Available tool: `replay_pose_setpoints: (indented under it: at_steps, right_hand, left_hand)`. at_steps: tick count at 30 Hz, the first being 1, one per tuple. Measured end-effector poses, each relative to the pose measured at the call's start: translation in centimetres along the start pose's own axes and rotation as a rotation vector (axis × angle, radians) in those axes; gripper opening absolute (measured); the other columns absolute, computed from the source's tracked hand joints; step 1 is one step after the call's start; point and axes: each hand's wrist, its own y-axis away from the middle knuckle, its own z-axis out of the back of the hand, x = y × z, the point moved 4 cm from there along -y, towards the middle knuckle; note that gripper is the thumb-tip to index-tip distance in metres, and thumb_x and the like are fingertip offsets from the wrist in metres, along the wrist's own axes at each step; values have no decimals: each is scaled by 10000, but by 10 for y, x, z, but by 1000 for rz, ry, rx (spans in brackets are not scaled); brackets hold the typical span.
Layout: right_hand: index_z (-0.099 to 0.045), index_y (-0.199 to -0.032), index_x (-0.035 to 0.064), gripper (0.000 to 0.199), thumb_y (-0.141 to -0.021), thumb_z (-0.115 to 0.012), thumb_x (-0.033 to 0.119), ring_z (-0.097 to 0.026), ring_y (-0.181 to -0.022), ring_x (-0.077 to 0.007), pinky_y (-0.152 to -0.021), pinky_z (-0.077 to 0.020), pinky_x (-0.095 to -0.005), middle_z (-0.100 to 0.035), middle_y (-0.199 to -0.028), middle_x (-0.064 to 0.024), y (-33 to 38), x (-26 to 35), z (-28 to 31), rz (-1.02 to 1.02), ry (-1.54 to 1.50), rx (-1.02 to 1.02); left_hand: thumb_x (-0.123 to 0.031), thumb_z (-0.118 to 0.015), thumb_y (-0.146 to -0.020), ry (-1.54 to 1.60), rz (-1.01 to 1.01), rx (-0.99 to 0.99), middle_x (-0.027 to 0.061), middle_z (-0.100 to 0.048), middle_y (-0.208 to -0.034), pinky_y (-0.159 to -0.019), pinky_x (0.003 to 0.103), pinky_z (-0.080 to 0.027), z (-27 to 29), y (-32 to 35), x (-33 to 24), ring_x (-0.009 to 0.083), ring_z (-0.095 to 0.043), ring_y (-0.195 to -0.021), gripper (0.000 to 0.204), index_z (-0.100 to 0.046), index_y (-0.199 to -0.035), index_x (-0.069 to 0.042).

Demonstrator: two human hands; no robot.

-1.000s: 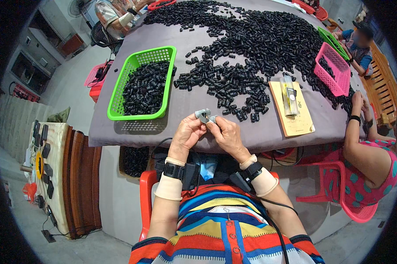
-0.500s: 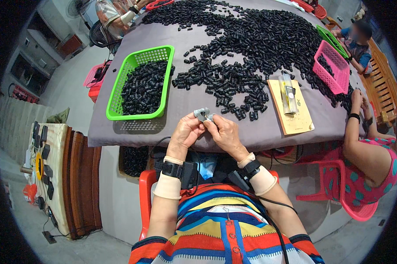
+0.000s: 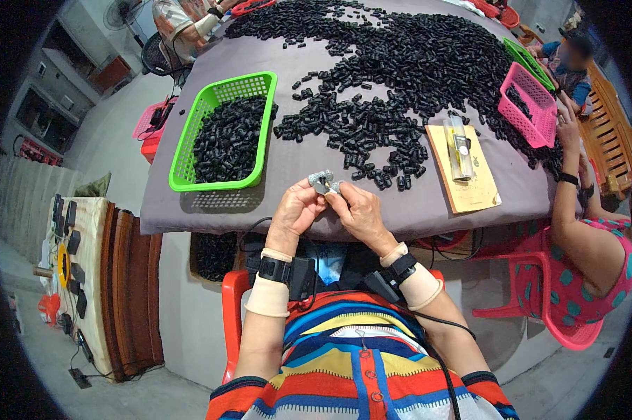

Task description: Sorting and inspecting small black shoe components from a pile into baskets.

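Observation:
Just over the near edge of the grey-covered table, my left hand (image 3: 297, 210) and my right hand (image 3: 358, 214) meet fingertip to fingertip. Both are closed in a pinch around a small black part (image 3: 324, 181), mostly covered by the fingers. Something grey and speckled, like tape or finger covers, shows at the fingertips. Beyond my hands lies a wide spread of short black cylindrical pieces (image 3: 372, 133). To the left, a green plastic basket (image 3: 174, 157) holds many similar pieces.
A yellowish booklet (image 3: 477, 197) with a clear plastic case (image 3: 459, 150) on it lies to the right. A pink basket (image 3: 540, 126) and another green basket (image 3: 522, 56) stand at the right edge. Other people sit around the table (image 3: 260, 217). A box of black pieces (image 3: 214, 255) is below.
My hands stay in nearly the same place, fingers still pinched together. The person at the right has moved a hand from the pile up beside the pink basket.

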Motion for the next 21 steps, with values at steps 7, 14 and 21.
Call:
replay_pose_setpoints:
  at_steps: [7,14,21]
  right_hand:
    - [-514,-740,38,209,-842,-569,212,-545,-571,-321,-497,-399,-382,-530,-645,-137,-2,-1,1,-14,6,-2]
    - [-504,-723,43,213,-842,-570,207,-550,-545,-316,-476,-403,-389,-543,-623,-128,-4,2,-1,5,43,-71]
    - [-491,-747,13,239,-887,-527,203,-471,-497,-167,-474,-376,-324,-497,-571,-106,2,-10,6,-238,-271,-131]
  left_hand:
    - [-4,-532,-833,15,9,0,59,-607,-879,-593,202,-474,-3,-1,0,88,-550,-665,193,-574,-1021,-9]
    - [-36,-531,-851,-7,-3,1,64,-603,-880,-579,217,-473,-8,0,-3,105,-550,-656,184,-566,-1029,-8]
    - [-43,-582,-829,-81,-40,-171,32,-598,-768,-493,206,-444,-21,12,-4,96,-539,-579,159,-593,-987,-37]
